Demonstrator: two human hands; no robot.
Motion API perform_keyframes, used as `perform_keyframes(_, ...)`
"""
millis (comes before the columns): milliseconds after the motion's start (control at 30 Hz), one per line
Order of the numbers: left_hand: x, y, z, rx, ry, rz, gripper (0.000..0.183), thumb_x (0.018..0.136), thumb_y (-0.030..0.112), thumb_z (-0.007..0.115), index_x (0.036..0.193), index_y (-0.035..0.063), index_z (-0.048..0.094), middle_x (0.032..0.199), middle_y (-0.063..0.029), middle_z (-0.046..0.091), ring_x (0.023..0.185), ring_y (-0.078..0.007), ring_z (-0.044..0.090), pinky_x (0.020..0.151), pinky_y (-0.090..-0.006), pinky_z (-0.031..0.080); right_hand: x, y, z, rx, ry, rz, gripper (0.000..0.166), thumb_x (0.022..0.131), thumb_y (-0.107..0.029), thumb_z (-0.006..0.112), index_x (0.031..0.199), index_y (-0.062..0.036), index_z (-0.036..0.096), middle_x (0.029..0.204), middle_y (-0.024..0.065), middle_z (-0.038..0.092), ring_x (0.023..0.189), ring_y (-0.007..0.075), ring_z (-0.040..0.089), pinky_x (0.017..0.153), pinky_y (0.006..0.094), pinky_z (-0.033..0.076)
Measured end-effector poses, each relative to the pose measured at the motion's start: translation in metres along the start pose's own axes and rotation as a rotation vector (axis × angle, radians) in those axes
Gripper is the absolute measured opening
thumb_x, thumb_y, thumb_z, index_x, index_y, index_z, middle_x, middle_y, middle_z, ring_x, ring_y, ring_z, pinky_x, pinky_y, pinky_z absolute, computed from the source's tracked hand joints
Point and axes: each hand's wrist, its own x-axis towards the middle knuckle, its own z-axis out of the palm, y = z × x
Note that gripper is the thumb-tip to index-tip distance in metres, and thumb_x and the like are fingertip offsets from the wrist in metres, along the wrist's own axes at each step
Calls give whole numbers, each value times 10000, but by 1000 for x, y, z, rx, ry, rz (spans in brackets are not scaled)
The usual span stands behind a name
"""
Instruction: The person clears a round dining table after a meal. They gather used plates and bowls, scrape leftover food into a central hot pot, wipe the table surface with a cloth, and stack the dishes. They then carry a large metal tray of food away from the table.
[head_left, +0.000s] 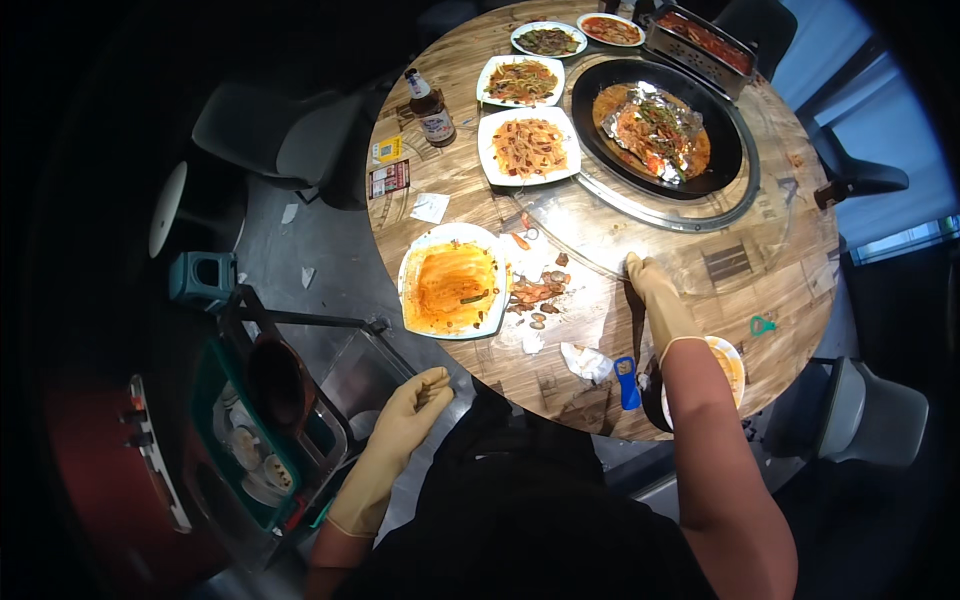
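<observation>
My right hand (651, 283), in a cream rubber glove, reaches over the round wood-patterned table (780, 289). Its fingertips meet the near edge of a clear turntable (600, 217); whether they grip it is unclear. My left hand (417, 409), gloved alike, hovers off the table's near left side, fingers loosely bent and nothing visible in them. Between the hands lie a sauce-smeared white plate (450, 289), a pile of food scraps (541, 291) and a crumpled tissue (586, 362). A blue bottle opener (627, 382) lies near the table edge. My right forearm partly hides another soiled plate (726, 360).
A black pan of food (731, 161), dishes of leftovers (529, 146) and a brown bottle (433, 112) stand farther back. At left, a cart holds a green bin (214, 420) of dishes. Chairs (874, 416) surround the table. A green opener (763, 325) lies right.
</observation>
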Motion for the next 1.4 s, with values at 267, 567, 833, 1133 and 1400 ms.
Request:
perform_keyframes(267,27,2,-13,16,-41,-83,484,1004,160,710,1410,-61,567,1287,-102,667,1174,-141,629,1047,-274,484,35,56,-17,-46,67,-16,642,1037,-542,463,1245,18,699,1252,262,708,1185,423,667,1008,498,518)
perform_keyframes(567,36,16,-6,69,-180,-148,487,1007,169,715,1416,-49,565,1267,-73,664,1181,-122,618,1037,-263,483,137,212,-75,-323,75,195,719,1041,-607,422,1284,29,653,1085,179,756,1111,384,692,944,391,549)
perform_keyframes(833,18,6,-10,34,-117,-183,456,1012,138,704,1409,-42,569,1281,-71,660,1187,-121,615,1046,-263,478,-59,-42,-26,774,-485,40,424,1091,-388,546,1037,5,696,905,118,748,681,141,655,631,270,595)
perform_keyframes(1133,26,5,-19,-36,-105,-116,459,1031,141,682,1431,-32,540,1295,-67,663,1147,-110,622,1011,-253,494,-2,-80,119,1633,-628,357,505,1112,-441,468,1179,51,562,999,258,708,852,402,708,760,464,636)
perform_keyframes(1400,2,-16,-20,-94,-48,-203,442,1019,208,709,1394,6,594,1130,16,676,913,-24,599,731,-156,457,-7,-90,122,1842,-319,235,308,1074,-137,543,1209,140,526,1131,252,648,882,334,672,894,444,636)
